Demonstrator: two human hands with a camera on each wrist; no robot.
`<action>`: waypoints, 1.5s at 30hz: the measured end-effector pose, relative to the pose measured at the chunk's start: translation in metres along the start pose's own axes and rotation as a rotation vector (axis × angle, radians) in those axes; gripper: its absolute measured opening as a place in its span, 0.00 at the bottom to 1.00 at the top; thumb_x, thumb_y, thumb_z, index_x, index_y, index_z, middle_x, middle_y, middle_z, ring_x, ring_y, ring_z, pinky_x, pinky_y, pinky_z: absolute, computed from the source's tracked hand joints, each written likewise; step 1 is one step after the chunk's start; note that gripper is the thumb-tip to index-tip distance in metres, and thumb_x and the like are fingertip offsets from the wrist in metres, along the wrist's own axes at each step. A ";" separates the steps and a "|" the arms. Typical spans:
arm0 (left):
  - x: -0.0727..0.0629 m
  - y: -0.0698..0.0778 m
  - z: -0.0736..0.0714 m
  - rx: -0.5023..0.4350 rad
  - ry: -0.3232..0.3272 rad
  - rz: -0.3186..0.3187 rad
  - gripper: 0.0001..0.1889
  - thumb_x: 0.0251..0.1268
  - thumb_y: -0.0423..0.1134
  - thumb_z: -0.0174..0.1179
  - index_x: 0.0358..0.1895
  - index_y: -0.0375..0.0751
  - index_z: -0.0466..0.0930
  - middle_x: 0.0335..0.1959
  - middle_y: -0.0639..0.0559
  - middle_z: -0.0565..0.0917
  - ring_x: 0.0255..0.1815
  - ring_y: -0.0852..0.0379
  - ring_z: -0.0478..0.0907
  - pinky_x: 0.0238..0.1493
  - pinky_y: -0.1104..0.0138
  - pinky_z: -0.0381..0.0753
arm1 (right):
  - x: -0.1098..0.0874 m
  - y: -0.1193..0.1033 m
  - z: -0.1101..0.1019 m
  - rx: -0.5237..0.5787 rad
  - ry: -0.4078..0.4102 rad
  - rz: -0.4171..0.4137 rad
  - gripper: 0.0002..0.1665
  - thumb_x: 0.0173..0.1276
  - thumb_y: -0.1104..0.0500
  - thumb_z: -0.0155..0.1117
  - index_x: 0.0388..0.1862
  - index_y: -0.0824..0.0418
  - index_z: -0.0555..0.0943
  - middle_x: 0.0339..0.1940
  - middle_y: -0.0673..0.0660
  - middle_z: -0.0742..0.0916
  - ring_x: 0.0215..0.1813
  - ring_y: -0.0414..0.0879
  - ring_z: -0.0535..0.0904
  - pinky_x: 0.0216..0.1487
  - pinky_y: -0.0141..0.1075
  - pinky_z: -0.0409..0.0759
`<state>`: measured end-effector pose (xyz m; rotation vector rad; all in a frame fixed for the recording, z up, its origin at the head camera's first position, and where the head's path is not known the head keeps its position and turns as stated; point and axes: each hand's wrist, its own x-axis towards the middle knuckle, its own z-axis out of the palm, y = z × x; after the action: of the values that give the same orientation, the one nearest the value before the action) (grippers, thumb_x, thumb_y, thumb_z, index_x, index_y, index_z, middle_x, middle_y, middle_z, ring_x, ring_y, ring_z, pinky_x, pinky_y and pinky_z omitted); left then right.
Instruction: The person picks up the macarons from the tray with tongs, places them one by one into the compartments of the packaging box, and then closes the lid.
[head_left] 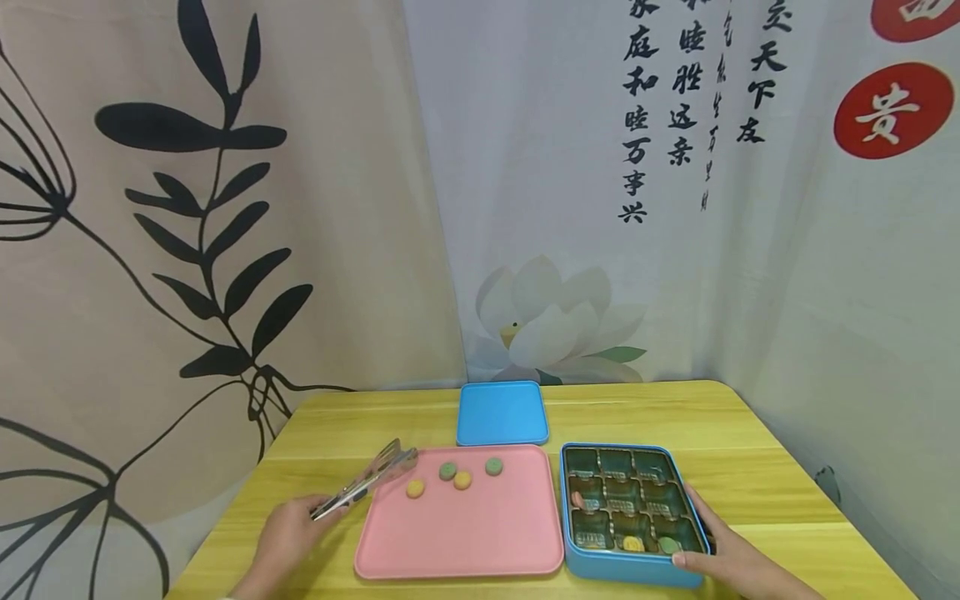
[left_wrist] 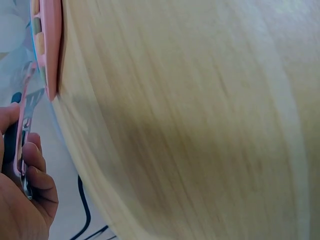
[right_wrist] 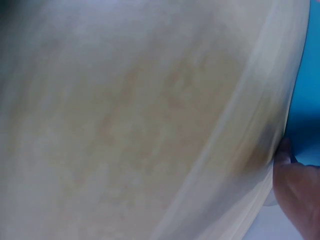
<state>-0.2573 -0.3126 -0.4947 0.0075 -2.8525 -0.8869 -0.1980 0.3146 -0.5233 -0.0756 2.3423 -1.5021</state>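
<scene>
My left hand [head_left: 288, 537] grips a pair of metal tongs [head_left: 367, 479], whose tips reach over the far left corner of the pink tray [head_left: 457, 542]. In the left wrist view, fingers curl round the tongs [left_wrist: 26, 122]. On the tray lie two small round yellow pieces [head_left: 462, 480] and two green ones [head_left: 493, 467], like macarons. My right hand [head_left: 731, 550] holds the near right corner of a blue box [head_left: 630, 568], thumb on its front rim. Its divided insert holds a pink piece [head_left: 577, 499] at left, and a yellow [head_left: 633, 544] and a green piece [head_left: 669, 545] in front.
A blue lid [head_left: 502, 413] lies flat behind the tray on the wooden table [head_left: 780, 492]. Patterned curtains [head_left: 360, 208] hang close behind the table. Dark cables [left_wrist: 84, 205] run below its edge in the left wrist view.
</scene>
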 end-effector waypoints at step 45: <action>0.001 -0.004 0.009 -0.030 0.046 0.064 0.09 0.61 0.40 0.69 0.38 0.38 0.89 0.24 0.55 0.81 0.21 0.58 0.67 0.21 0.67 0.66 | -0.001 -0.002 0.001 0.006 -0.008 -0.004 0.60 0.75 0.49 0.59 0.78 0.60 0.23 0.75 0.79 0.39 0.69 0.82 0.54 0.58 0.71 0.62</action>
<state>-0.2601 -0.3113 -0.5040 -0.0662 -2.7803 -0.9046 -0.1973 0.3133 -0.5220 -0.0849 2.3325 -1.5074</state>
